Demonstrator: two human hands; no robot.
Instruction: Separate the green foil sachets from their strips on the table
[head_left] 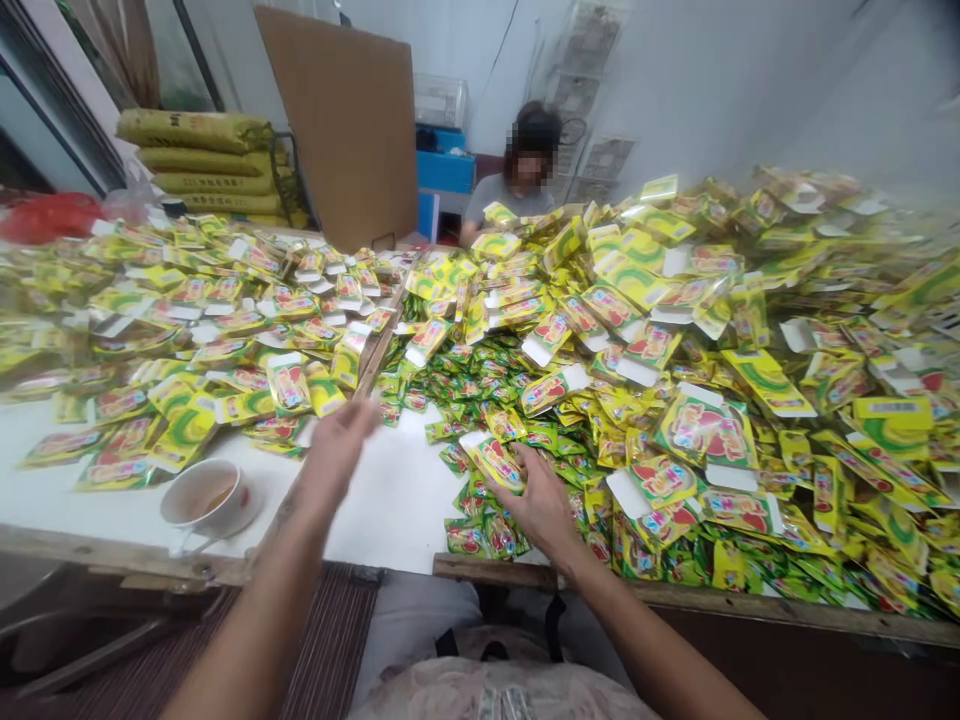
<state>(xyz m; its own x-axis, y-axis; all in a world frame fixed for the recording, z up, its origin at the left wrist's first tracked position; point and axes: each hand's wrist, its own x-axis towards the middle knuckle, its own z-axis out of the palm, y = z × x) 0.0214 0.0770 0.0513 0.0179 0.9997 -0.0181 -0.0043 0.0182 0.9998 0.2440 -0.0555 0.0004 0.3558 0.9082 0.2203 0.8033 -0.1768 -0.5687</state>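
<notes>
My right hand (534, 502) is closed on a yellow-green flat carton (495, 460) at the near edge of a heap of small green sachets (480, 385). My left hand (339, 445) hovers above the white table (394, 500), blurred by motion, fingers loosely apart with nothing in them. It is near the pile of flat cartons on the left (217, 330). A larger heap of flattened cartons (712, 330) covers the right side of the table.
A white cup with brown liquid on a saucer (206, 495) stands near the table's front edge at left. Across the table sits another person (517, 175). Behind are stacked yellow sacks (199, 160), a brown board (349, 125) and a blue box (445, 165).
</notes>
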